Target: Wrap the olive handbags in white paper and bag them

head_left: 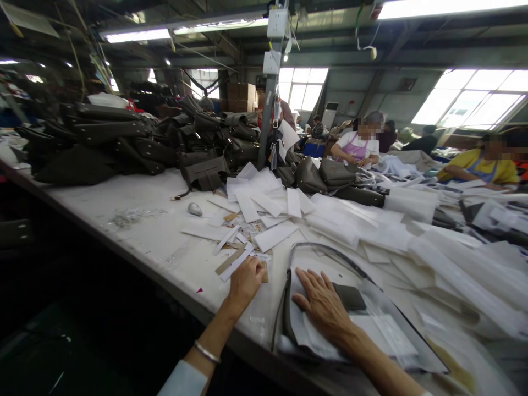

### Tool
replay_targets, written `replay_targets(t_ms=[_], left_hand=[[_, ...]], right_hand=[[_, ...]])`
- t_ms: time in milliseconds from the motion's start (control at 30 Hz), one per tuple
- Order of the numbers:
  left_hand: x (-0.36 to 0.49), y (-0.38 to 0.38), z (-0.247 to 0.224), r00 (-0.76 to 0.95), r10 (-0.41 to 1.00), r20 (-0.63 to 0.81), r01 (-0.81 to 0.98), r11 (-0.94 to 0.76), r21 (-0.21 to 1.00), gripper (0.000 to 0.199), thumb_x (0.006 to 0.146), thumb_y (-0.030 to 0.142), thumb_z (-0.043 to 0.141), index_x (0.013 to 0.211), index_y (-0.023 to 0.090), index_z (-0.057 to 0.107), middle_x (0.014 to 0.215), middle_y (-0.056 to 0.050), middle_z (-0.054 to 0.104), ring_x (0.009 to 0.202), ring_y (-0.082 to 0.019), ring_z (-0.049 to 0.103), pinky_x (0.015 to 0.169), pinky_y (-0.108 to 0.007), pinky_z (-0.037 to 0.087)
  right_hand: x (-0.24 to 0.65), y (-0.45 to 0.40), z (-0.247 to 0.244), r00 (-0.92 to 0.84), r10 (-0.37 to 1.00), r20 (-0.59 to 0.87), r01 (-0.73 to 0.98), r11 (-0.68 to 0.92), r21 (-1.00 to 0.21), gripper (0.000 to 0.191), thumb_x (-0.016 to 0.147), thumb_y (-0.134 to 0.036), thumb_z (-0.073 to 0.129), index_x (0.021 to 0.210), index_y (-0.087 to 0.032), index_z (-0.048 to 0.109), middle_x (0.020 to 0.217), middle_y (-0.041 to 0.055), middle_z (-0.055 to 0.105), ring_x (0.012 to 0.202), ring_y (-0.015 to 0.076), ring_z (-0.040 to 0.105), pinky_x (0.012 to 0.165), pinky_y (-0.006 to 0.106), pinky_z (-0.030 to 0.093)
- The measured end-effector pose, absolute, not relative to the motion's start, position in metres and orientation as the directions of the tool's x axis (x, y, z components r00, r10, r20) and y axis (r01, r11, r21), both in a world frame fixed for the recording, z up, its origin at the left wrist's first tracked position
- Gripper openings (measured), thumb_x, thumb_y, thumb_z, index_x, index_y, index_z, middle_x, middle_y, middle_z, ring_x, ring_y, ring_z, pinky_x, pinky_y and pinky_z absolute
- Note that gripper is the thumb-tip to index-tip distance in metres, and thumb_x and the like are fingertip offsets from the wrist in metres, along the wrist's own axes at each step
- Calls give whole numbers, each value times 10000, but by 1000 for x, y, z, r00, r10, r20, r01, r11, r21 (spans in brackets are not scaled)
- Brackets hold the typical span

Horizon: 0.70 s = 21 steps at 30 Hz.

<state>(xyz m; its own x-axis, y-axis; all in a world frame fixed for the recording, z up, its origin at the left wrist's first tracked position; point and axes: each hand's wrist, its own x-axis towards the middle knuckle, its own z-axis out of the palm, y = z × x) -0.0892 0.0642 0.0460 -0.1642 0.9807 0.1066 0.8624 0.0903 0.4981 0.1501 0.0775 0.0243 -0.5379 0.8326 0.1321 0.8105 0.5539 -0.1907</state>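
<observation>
My left hand (246, 281), a silver bangle on its wrist, has its fingers curled down at the near edge of the loose paper strips (237, 263). Whatever lies under those fingers, if anything, is hidden. My right hand (324, 300) rests palm down with fingers stretched out on a white sheet (300, 283). Beneath and around that sheet lies a dark olive bag (286, 316) with a long strap (346, 257) looped on its far side. A dark flat piece (350, 297) shows beside my right fingers, and clear plastic (383, 308) covers part of the bag.
Dark bags (124, 137) are heaped along the back left of the white table (144, 220). White sheets (264, 198) spread across the middle and right. A silvery lump (194, 209) sits near a post (268, 104) with sockets. Co-workers (358, 143) sit beyond.
</observation>
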Motion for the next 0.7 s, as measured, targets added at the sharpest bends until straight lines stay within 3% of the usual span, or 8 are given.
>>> replay_targets(t_ms=[133, 333, 500, 633, 700], left_hand=[[-86, 101, 38, -171, 983, 62, 876, 122, 467, 135, 830, 293, 651, 890, 173, 644, 1010, -68, 673, 984, -200, 620, 843, -293, 440], [-84, 127, 30, -143, 989, -41, 857, 144, 495, 81, 789, 223, 655, 766, 145, 658, 962, -127, 689, 989, -256, 630, 858, -340, 431], [-100, 118, 34, -76, 997, -5, 760, 61, 647, 102, 805, 191, 582, 708, 159, 590, 909, -108, 672, 950, -241, 616, 858, -341, 420], [-111, 96, 45, 17, 1000, 14, 580, -22, 814, 237, 907, 365, 460, 776, 182, 532, 829, -64, 663, 781, -189, 618, 720, -297, 453], [-111, 84, 53, 80, 997, 22, 482, -58, 874, 330, 943, 474, 382, 818, 189, 492, 806, -58, 667, 700, -165, 612, 656, -280, 457]], right_hand=[[151, 78, 28, -533, 837, 126, 810, 548, -209, 616, 965, -552, 429, 1471, -202, 418, 1449, 105, 519, 1372, 300, 421, 1179, 535, 217], [149, 75, 30, -529, 841, 117, 806, 540, -241, 595, 972, -500, 443, 1464, -167, 420, 1426, 129, 536, 1355, 281, 444, 1176, 513, 244], [154, 80, 29, -486, 846, 220, 780, 533, -326, 555, 958, -424, 480, 1447, -166, 432, 1393, 140, 561, 1317, 282, 486, 1164, 523, 274], [155, 84, 49, -364, 847, 388, 694, 524, -493, 471, 929, -397, 512, 1349, -183, 527, 1329, 137, 606, 1274, 307, 514, 1114, 549, 336], [148, 85, 66, -281, 872, 402, 617, 485, -620, 407, 905, -401, 548, 1261, -207, 591, 1248, 120, 647, 1188, 301, 569, 1041, 520, 423]])
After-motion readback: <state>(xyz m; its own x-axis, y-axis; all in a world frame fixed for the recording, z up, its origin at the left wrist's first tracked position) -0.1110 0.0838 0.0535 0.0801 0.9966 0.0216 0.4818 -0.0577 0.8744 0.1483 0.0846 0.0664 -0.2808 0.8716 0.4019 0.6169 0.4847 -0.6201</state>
